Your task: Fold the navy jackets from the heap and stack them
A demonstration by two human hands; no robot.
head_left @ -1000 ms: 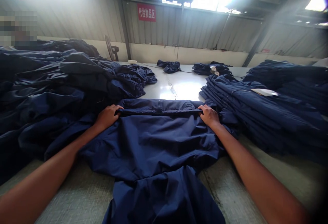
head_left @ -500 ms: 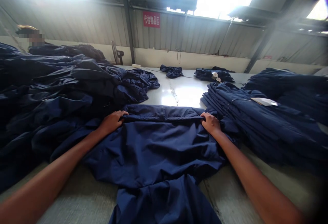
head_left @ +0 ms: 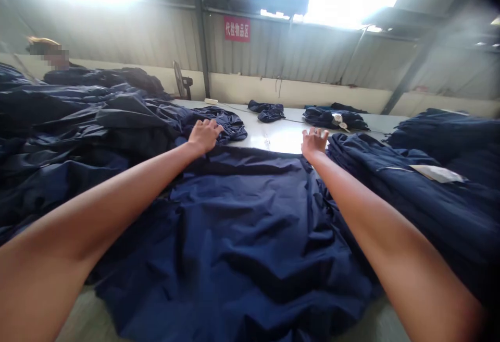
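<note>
A navy blue garment [head_left: 242, 217] lies spread across the table in front of me, its far edge running level between my hands and its near part wrinkled. At the far left corner my left hand [head_left: 204, 136] is over the cloth, palm down, fingers bent and a little apart. My right hand [head_left: 313, 144] is by the far right corner with its fingers raised and spread. Neither hand shows cloth gripped in it, though the undersides of both are hidden.
A large heap of navy garments [head_left: 97, 118] rises on the left. Folded navy garments [head_left: 390, 175] with a paper tag [head_left: 437, 173] are stacked at right. Smaller bundles [head_left: 266, 111] lie farther back on the white table [head_left: 255, 136]. A fan [head_left: 182, 80] and a person [head_left: 54, 55] are beyond.
Both hands have moved forward, away from me, and let go of the folded far edge. The garment now lies stretched farther up the table, its fold opened out.
</note>
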